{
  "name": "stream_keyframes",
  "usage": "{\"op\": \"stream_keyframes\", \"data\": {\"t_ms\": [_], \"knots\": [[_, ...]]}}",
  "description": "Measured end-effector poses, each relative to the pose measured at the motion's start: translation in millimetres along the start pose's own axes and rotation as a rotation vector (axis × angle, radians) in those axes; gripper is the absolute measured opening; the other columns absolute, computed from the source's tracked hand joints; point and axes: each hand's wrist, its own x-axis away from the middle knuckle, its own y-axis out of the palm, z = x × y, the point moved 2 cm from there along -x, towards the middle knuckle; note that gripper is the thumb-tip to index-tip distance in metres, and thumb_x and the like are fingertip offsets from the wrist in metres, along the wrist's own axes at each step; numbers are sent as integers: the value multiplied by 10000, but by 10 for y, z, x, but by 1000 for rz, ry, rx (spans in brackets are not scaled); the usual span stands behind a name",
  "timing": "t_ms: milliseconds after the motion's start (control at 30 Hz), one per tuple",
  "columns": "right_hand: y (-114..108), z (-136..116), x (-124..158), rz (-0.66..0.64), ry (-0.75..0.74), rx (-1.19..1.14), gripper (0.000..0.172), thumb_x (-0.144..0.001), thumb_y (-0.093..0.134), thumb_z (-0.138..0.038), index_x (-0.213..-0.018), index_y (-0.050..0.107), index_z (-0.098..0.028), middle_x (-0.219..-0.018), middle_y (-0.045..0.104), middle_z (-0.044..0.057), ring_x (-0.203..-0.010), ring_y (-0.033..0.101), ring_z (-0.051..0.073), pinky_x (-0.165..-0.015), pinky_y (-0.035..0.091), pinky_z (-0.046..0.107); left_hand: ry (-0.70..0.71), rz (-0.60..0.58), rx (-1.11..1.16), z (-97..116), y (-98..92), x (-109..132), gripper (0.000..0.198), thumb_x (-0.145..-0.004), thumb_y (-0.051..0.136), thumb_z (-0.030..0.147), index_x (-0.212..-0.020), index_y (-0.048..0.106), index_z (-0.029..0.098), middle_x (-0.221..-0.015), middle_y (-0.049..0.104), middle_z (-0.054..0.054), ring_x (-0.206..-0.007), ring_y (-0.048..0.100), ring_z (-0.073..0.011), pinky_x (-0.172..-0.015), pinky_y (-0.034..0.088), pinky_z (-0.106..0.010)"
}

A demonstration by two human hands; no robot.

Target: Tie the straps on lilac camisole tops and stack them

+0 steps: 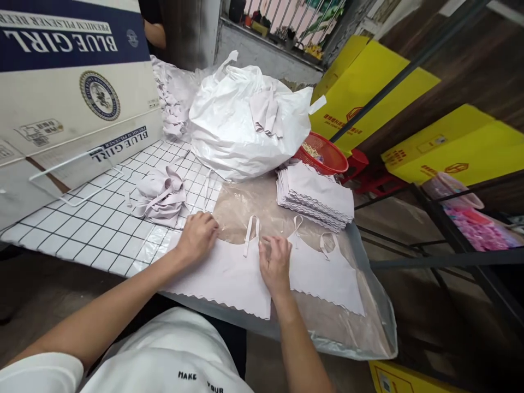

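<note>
Two flat pale drawstring cloth pouches lie side by side on clear plastic at the table's near edge. My left hand [199,236] presses with curled fingers on the top left corner of the nearer pouch [229,278]. My right hand [275,263] rests on that pouch's top right corner, fingers bent by its ribbon loop [250,233]. The second pouch [327,275] lies just right of my right hand, its ribbon ends at its top edge.
A stack of flat pouches [317,196] sits behind, with a red basket [325,154] and a full white plastic bag [245,123] beyond. A heap of pouches [161,195] lies on the grid-patterned tabletop [94,229]. A Blue Girl carton [69,93] stands left; yellow boxes [368,82] right.
</note>
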Motion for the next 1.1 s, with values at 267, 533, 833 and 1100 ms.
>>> {"op": "stream_keyframes", "data": {"t_ms": [267, 533, 833, 1100], "knots": [[858, -995, -1003, -596, 249, -100, 242, -884, 600, -418, -842, 675, -192, -926, 700, 79, -847, 635, 197, -755, 454, 285, 248, -24, -24, -410, 2, 257, 347, -983, 405, 205, -1255, 612, 145, -1292, 642, -152, -1249, 558, -291, -1015, 488, -488], [1090, -1140, -1234, -636, 198, -106, 162, -870, 526, -190, -847, 684, -162, -797, 700, 43, -703, 591, 150, -638, 412, 240, 204, -67, 11, -465, 106, 304, 403, -988, 420, 241, -1358, 550, 149, -1403, 593, -145, -1381, 476, -282, -1121, 426, -511], [940, -1181, -1318, -612, -583, 242, 290, -957, 453, -148, -1082, 691, -255, -1268, 567, 102, -1128, 487, 258, -890, 393, 382, 127, -15, -34, -431, 61, 316, 389, -969, 467, 261, -1318, 577, 128, -1383, 596, -170, -1388, 456, -336, -1120, 421, -551], [939, -1296, -1491, -621, -959, 496, 232, -966, 473, -168, -1045, 687, -206, -1310, 579, 115, -1174, 463, 288, -895, 361, 404, 142, -22, -39, -459, 75, 313, 388, -977, 466, 276, -1307, 595, 118, -1401, 587, -164, -1405, 430, -349, -1125, 422, -546]]}}
